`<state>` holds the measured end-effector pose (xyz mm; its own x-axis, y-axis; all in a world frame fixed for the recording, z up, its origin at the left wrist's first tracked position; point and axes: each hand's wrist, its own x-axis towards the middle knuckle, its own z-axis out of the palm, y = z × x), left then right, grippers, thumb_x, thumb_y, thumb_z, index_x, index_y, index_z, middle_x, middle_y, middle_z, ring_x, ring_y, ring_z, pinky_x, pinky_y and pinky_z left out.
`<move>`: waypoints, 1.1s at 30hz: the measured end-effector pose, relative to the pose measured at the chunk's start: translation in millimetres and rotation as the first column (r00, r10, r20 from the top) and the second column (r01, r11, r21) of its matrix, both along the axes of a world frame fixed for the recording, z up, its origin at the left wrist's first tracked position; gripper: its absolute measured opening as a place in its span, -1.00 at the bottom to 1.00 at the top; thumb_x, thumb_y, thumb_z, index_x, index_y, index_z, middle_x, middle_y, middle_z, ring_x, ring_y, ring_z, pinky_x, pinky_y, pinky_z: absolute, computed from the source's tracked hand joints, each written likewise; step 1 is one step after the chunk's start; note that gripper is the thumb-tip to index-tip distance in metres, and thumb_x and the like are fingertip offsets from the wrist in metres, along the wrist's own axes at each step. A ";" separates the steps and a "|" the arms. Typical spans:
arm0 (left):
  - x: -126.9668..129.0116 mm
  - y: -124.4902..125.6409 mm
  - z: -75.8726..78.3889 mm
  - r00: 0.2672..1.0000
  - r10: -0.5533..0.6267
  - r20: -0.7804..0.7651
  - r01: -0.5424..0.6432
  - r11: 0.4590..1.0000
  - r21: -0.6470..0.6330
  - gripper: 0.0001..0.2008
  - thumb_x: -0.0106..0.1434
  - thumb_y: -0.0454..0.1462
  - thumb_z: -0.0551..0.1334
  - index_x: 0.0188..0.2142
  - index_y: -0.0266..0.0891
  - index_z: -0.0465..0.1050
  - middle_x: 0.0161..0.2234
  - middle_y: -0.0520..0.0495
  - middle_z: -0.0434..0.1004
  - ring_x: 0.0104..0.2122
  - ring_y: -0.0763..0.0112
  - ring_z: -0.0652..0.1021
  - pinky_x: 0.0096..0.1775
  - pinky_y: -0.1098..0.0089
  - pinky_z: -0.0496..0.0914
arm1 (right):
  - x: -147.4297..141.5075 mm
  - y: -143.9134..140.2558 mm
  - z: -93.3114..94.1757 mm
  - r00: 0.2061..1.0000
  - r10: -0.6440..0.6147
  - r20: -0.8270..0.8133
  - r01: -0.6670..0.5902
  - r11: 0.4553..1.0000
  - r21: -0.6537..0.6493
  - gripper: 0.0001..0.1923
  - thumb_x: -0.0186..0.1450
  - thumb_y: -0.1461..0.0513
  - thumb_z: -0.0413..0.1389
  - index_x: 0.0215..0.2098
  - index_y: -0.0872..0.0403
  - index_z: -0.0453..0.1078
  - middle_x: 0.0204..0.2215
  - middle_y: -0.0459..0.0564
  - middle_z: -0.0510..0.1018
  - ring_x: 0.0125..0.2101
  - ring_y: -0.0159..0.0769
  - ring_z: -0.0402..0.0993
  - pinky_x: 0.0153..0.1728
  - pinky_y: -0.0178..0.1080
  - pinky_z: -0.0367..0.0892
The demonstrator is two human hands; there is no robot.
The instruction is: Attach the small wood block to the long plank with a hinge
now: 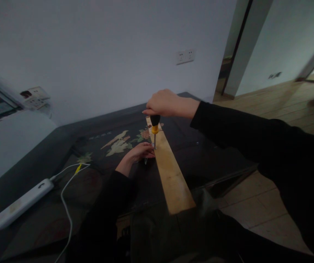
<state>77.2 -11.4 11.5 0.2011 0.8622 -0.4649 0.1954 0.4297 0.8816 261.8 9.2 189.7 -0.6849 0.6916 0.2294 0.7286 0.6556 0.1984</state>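
Observation:
A long light wooden plank [171,171] lies across the dark table [63,146], its near end past the table's front edge. My right hand [165,103] grips the top of a screwdriver [155,126] with a black and yellow handle, held upright with its tip on the plank. My left hand [142,150] rests on the table at the plank's left edge, fingers pinched around the small screw at the screwdriver's tip. The screw itself is mostly hidden.
A white power strip [22,202] with a white cable [66,204] lies at the table's left front. The tabletop carries an inlaid bird and flower picture [120,143]. Wall sockets [185,56] sit behind. Wooden floor [277,106] and a doorway lie to the right.

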 end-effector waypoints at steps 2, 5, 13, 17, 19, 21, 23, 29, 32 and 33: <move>-0.2 -0.4 -0.3 1.000 0.000 -0.004 0.000 1.000 0.003 -0.93 0.26 -0.40 0.26 -0.27 -0.28 0.38 -0.51 -0.01 0.57 -0.51 0.48 0.62 -0.43 0.54 0.51 | -0.1 1.5 -3.1 0.999 -0.023 -0.040 0.023 1.000 0.012 -0.43 0.43 -0.08 -0.08 -0.05 0.19 0.53 -0.21 0.21 0.59 -0.14 -0.05 0.46 -0.18 -0.15 0.18; -0.8 -0.3 -1.1 1.000 0.001 0.008 -0.001 1.000 0.004 -0.93 0.27 -0.40 0.26 -0.28 -0.28 0.38 -0.50 -0.03 0.58 -0.52 0.48 0.62 -0.42 0.52 0.51 | 5.1 2.6 1.4 0.998 0.015 -0.054 -0.019 0.997 -0.074 -0.46 0.38 -0.10 0.00 -0.05 0.16 0.53 -0.20 0.17 0.59 -0.18 -0.11 0.46 -0.21 -0.17 0.19; -3.6 1.7 -2.3 1.000 0.024 0.014 -0.023 1.000 -0.017 -0.92 0.29 -0.43 0.20 -0.26 -0.26 0.35 -0.50 -0.02 0.57 -0.51 0.45 0.62 -0.42 0.50 0.50 | 15.5 1.4 20.4 0.980 0.201 0.000 -0.197 0.958 -0.207 -0.65 0.37 0.14 0.07 0.01 0.14 0.51 -0.18 0.09 0.59 -0.22 -0.23 0.44 -0.22 -0.20 0.18; -5.8 2.3 -4.8 0.998 -0.007 0.054 0.007 1.000 0.003 -0.94 0.29 -0.41 0.22 -0.27 -0.26 0.37 -0.47 -0.05 0.59 -0.48 0.45 0.63 -0.39 0.49 0.50 | 5.1 -2.2 7.9 0.997 0.073 -0.005 -0.073 0.995 -0.062 -0.57 0.43 0.06 -0.04 -0.01 0.15 0.51 -0.24 0.16 0.60 -0.21 -0.15 0.46 -0.21 -0.17 0.17; -6.0 2.4 -5.6 0.998 -0.009 0.056 0.009 1.000 0.001 -0.91 0.26 -0.40 0.27 -0.29 -0.26 0.37 -0.47 -0.05 0.59 -0.48 0.45 0.62 -0.40 0.50 0.49 | -1.5 -3.1 1.8 0.999 0.026 -0.022 -0.025 1.000 0.008 -0.50 0.44 -0.01 -0.08 -0.01 0.16 0.51 -0.28 0.17 0.60 -0.20 -0.11 0.47 -0.18 -0.16 0.17; -5.6 2.1 -5.6 0.999 -0.001 0.049 0.001 1.000 -0.003 -0.88 0.24 -0.39 0.31 -0.30 -0.26 0.37 -0.47 -0.04 0.58 -0.48 0.46 0.62 -0.41 0.51 0.49 | -6.3 -3.3 -1.2 0.999 0.005 -0.037 -0.004 1.000 0.031 -0.46 0.43 -0.06 -0.08 -0.02 0.16 0.51 -0.30 0.16 0.60 -0.19 -0.09 0.47 -0.16 -0.15 0.17; -4.9 1.6 -5.1 0.999 0.002 0.048 -0.002 1.000 -0.001 -0.89 0.24 -0.38 0.31 -0.30 -0.26 0.38 -0.46 -0.05 0.59 -0.47 0.46 0.62 -0.39 0.50 0.50 | -7.2 -3.4 -0.1 0.999 0.003 -0.052 -0.003 1.000 0.004 -0.44 0.42 -0.09 -0.07 -0.03 0.16 0.52 -0.29 0.16 0.60 -0.19 -0.10 0.47 -0.16 -0.16 0.18; -2.6 2.1 -3.9 0.999 0.024 0.022 -0.024 1.000 -0.003 -0.89 0.27 -0.45 0.23 -0.23 -0.27 0.35 -0.47 -0.05 0.58 -0.48 0.43 0.63 -0.37 0.47 0.51 | 12.1 -1.3 16.5 0.977 0.214 -0.005 -0.209 0.946 -0.247 -0.62 0.33 0.13 0.14 0.04 0.13 0.50 -0.15 0.08 0.60 -0.22 -0.24 0.45 -0.22 -0.21 0.21; -3.0 3.0 -4.4 0.999 0.022 0.023 -0.021 1.000 -0.002 -0.89 0.28 -0.44 0.23 -0.23 -0.27 0.35 -0.47 -0.05 0.58 -0.49 0.42 0.63 -0.39 0.48 0.51 | 19.5 0.2 19.3 0.963 0.271 0.001 -0.260 0.926 -0.275 -0.65 0.33 0.20 0.11 0.03 0.13 0.51 -0.15 0.07 0.61 -0.22 -0.24 0.45 -0.21 -0.21 0.21; -3.4 3.2 -4.8 0.999 0.019 0.030 -0.019 1.000 -0.004 -0.89 0.27 -0.44 0.24 -0.24 -0.27 0.35 -0.47 -0.05 0.58 -0.48 0.42 0.63 -0.39 0.49 0.50 | 20.1 0.0 18.6 0.967 0.255 0.002 -0.246 0.932 -0.267 -0.66 0.35 0.19 0.08 0.02 0.13 0.52 -0.17 0.08 0.62 -0.22 -0.23 0.45 -0.22 -0.20 0.20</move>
<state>73.8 -8.2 6.8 0.1982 0.8643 -0.4622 0.1607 0.4365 0.8852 281.9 9.2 208.4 -0.8480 0.5288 0.0348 0.5296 0.8481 0.0171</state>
